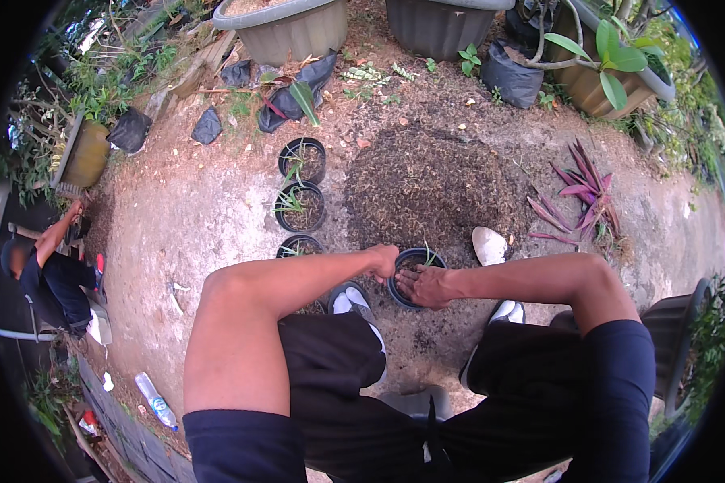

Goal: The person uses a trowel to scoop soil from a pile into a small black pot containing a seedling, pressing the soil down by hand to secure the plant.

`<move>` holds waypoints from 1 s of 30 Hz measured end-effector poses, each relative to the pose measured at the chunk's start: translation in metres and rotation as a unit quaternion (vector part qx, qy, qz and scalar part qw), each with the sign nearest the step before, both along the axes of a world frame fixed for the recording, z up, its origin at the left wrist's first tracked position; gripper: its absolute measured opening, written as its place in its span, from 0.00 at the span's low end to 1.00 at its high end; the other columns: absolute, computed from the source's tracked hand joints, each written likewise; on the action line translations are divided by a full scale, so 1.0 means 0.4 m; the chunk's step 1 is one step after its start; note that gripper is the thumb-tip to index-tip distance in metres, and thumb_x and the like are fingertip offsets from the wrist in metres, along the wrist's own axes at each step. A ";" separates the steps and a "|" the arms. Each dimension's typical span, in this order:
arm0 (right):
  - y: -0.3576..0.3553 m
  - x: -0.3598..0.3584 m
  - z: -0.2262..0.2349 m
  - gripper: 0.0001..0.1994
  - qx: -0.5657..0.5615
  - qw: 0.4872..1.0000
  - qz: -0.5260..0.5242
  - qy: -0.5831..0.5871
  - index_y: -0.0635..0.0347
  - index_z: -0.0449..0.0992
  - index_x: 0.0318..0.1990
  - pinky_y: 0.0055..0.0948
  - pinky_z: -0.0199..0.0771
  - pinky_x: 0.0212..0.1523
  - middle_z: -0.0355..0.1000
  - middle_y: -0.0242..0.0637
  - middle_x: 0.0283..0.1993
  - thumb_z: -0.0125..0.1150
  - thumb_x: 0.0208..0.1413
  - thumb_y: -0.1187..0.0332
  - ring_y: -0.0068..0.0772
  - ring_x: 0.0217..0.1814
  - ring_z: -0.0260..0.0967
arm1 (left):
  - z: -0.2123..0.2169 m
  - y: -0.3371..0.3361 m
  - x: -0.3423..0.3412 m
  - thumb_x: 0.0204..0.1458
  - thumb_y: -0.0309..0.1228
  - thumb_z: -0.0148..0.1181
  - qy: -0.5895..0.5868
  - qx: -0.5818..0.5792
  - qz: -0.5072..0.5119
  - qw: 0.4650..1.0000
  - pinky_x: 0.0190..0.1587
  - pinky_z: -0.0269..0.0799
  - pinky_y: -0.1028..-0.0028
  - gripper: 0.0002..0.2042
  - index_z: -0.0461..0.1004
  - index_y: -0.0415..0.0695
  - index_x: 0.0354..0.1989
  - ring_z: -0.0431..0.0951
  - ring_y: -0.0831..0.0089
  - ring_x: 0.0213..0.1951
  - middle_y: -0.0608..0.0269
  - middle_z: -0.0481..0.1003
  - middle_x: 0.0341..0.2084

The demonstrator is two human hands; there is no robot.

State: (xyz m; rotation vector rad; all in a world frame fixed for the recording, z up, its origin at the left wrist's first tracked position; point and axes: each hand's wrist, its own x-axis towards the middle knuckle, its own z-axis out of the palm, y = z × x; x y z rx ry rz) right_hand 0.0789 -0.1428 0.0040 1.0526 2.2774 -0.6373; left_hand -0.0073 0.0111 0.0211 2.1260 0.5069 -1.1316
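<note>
A small round black plant pot (404, 301) stands on the ground between my feet, with dark soil and a thin green seedling (429, 251) in it. At its left rim my left hand (384, 262) is closed, fingers curled against the edge. My right hand (427, 286) reaches over the right side, its fingers stretched out flat on the soil inside. Just beyond the pot lies a wide heap of dark, crumbly soil (435, 181). A white rounded object (489, 245), its kind unclear, rests at the heap's near right edge.
Several potted seedlings (300, 208) form a column on the left. Uprooted purple-leaved plants (592, 189) lie right of the heap. Large planters (286, 36) line the back. A plastic bottle (157, 401) lies at lower left; another person (52, 274) sits at far left.
</note>
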 end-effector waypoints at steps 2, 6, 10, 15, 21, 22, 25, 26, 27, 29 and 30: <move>-0.011 0.005 -0.003 0.38 0.015 1.000 -0.002 0.003 0.81 0.45 0.69 0.55 0.47 0.73 0.41 0.67 0.74 0.49 0.55 0.65 0.57 0.78 0.41 | -0.012 0.002 0.002 0.55 0.27 0.56 0.001 0.001 -0.010 1.000 0.26 0.78 0.70 0.08 0.81 0.38 0.33 0.82 0.71 0.27 0.60 0.82 0.26; 0.004 0.006 0.047 0.37 0.033 0.999 0.023 -0.006 0.80 0.47 0.69 0.53 0.49 0.72 0.44 0.64 0.74 0.49 0.56 0.64 0.52 0.78 0.43 | -0.020 0.000 0.003 0.50 0.28 0.65 0.014 0.009 0.012 1.000 0.24 0.75 0.69 0.04 0.82 0.43 0.32 0.82 0.76 0.25 0.65 0.83 0.26; -0.008 0.014 0.037 0.36 0.032 0.998 0.047 0.035 0.79 0.49 0.69 0.52 0.48 0.72 0.48 0.60 0.74 0.49 0.57 0.63 0.48 0.78 0.45 | -0.038 0.006 0.001 0.51 0.27 0.62 0.014 0.013 0.014 1.000 0.23 0.75 0.69 0.04 0.82 0.42 0.31 0.82 0.75 0.25 0.63 0.83 0.26; -0.037 0.020 0.038 0.34 0.041 0.996 0.083 0.017 0.74 0.47 0.71 0.51 0.49 0.73 0.46 0.56 0.75 0.45 0.61 0.62 0.45 0.80 0.41 | -0.028 0.001 0.002 0.52 0.27 0.57 0.008 0.022 -0.007 1.000 0.24 0.76 0.71 0.07 0.82 0.41 0.29 0.81 0.72 0.25 0.61 0.82 0.25; -0.048 0.006 -0.023 0.34 0.033 0.996 0.077 -0.010 0.75 0.47 0.70 0.51 0.41 0.75 0.40 0.57 0.77 0.44 0.61 0.64 0.46 0.80 0.37 | -0.042 0.003 -0.001 0.53 0.27 0.56 0.002 0.012 -0.005 1.000 0.24 0.75 0.71 0.07 0.82 0.41 0.30 0.81 0.72 0.23 0.61 0.82 0.23; -0.050 -0.001 -0.036 0.34 0.038 0.996 0.079 -0.019 0.75 0.47 0.70 0.51 0.41 0.75 0.40 0.57 0.77 0.44 0.61 0.64 0.46 0.80 0.37 | -0.051 0.004 -0.003 0.53 0.27 0.56 0.001 0.013 -0.007 1.000 0.24 0.75 0.71 0.07 0.82 0.41 0.31 0.81 0.72 0.23 0.61 0.81 0.23; -0.053 -0.002 -0.038 0.33 0.055 0.995 0.080 -0.026 0.76 0.49 0.70 0.51 0.46 0.74 0.42 0.58 0.76 0.44 0.61 0.63 0.48 0.80 0.40 | -0.035 0.002 0.000 0.53 0.27 0.56 -0.001 0.008 -0.013 1.000 0.24 0.75 0.71 0.08 0.82 0.41 0.31 0.81 0.72 0.23 0.61 0.81 0.23; -0.056 0.000 -0.031 0.33 0.060 0.995 0.079 -0.024 0.76 0.50 0.69 0.51 0.47 0.73 0.44 0.59 0.76 0.43 0.61 0.63 0.49 0.79 0.41 | -0.023 -0.001 0.004 0.53 0.27 0.56 -0.002 0.004 -0.015 1.000 0.24 0.75 0.71 0.08 0.82 0.41 0.31 0.81 0.72 0.23 0.61 0.81 0.23; -0.051 -0.002 -0.009 0.32 0.078 0.994 0.079 -0.013 0.77 0.51 0.69 0.51 0.49 0.72 0.46 0.59 0.75 0.44 0.61 0.63 0.49 0.78 0.44 | -0.011 0.000 -0.001 0.53 0.27 0.56 0.001 0.008 -0.008 1.000 0.24 0.75 0.71 0.08 0.82 0.41 0.30 0.81 0.72 0.23 0.60 0.81 0.23; -0.052 0.000 0.042 0.32 0.110 0.991 0.079 0.010 0.78 0.53 0.68 0.51 0.53 0.70 0.51 0.61 0.73 0.45 0.60 0.64 0.51 0.76 0.50 | -0.003 0.001 -0.007 0.54 0.27 0.56 0.006 0.013 0.005 1.000 0.24 0.75 0.71 0.08 0.82 0.41 0.30 0.81 0.72 0.23 0.60 0.81 0.23; -0.064 0.006 0.044 0.32 0.126 0.989 0.074 0.026 0.79 0.52 0.67 0.52 0.53 0.70 0.53 0.62 0.71 0.43 0.60 0.64 0.52 0.75 0.52 | -0.006 0.001 -0.007 0.54 0.27 0.56 0.001 0.006 0.011 1.000 0.23 0.75 0.71 0.08 0.81 0.41 0.30 0.80 0.72 0.23 0.60 0.81 0.23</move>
